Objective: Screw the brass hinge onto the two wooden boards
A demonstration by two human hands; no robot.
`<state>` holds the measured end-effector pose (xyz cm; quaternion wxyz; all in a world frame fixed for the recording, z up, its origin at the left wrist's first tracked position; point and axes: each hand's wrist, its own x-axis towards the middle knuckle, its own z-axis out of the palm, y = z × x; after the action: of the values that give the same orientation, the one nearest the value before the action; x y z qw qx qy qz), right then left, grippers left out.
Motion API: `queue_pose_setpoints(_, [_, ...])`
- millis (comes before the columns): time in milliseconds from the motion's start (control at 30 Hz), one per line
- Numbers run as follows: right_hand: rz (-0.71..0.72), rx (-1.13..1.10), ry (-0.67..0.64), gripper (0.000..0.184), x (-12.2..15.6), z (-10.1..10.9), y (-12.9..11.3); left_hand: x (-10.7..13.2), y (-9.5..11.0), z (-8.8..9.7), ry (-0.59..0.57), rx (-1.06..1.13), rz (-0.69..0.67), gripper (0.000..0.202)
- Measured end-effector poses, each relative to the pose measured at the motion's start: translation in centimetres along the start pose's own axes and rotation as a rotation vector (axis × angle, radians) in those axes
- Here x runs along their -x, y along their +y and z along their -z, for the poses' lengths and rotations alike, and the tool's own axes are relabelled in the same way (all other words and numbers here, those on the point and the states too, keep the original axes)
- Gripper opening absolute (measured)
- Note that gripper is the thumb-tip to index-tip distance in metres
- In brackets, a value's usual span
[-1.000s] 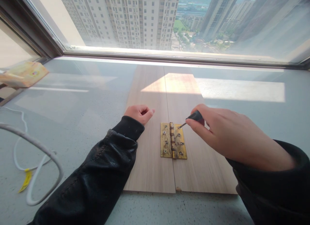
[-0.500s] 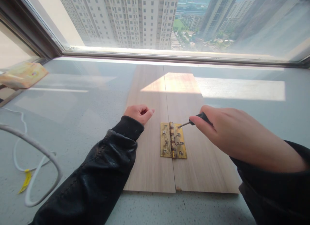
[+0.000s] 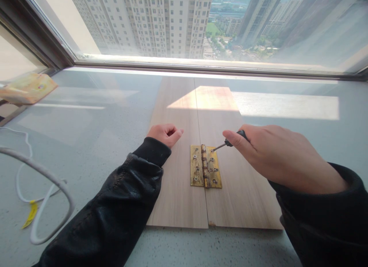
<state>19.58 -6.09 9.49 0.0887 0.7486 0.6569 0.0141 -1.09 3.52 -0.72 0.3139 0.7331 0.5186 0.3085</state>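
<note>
Hinge [image 3: 205, 167], brass-coloured, scratched and stained dark, lies flat between my left hand [image 3: 164, 135] and my right hand [image 3: 276, 152], a little nearer to my body than either set of fingertips. Its ribbed barrel follows the seam of two boards [image 3: 178, 198], with a rectangular leaf on each side; cross-headed screws [image 3: 194, 156] sit in both leaves. My right hand is closed round the black handle of a screwdriver [image 3: 228, 142], thumb stretched along it, and the thin metal shaft slants down leftward to the top screw of the right leaf. My left hand is curled almost into a fist over the left board, thumb beside the bent forefinger; I see nothing held in it.

The boards are smooth and pale, with fine straight grain; nearer me than both hands, the right one is chipped brown at its corner by the seam. Under them spreads a pale, speckled, faintly glossy sill [image 3: 100, 132]. My left sleeve [image 3: 115, 205] is black, creased and shiny like leather, ending in a knitted-looking cuff.

Well to the left of my left hand curves a thick whitish cable [image 3: 51, 177], with a yellow tag [image 3: 31, 214] on a thinner white cord [image 3: 17, 182]. Farther off on that side sits an orange-yellow packet [image 3: 31, 88], its printed mark too small to read. Beyond both hands runs a brown window frame [image 3: 201, 70].
</note>
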Motion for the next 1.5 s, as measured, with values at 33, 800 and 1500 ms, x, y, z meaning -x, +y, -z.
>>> queue_pose_setpoints(33, [-0.010,0.006,0.002,0.059,0.0,0.0,0.0,0.0,0.0,0.0,-0.001,0.002,-0.001,0.038])
queue_pose_setpoints(800, [-0.039,-0.006,0.085,0.059,-0.2,0.0,-0.4,0.0,0.0,0.0,0.006,-0.013,-0.010,0.037])
queue_pose_setpoints(1500, [-0.013,-0.019,0.062,0.062,0.3,0.5,0.0,0.0,0.1,0.1,0.001,-0.013,-0.008,0.036])
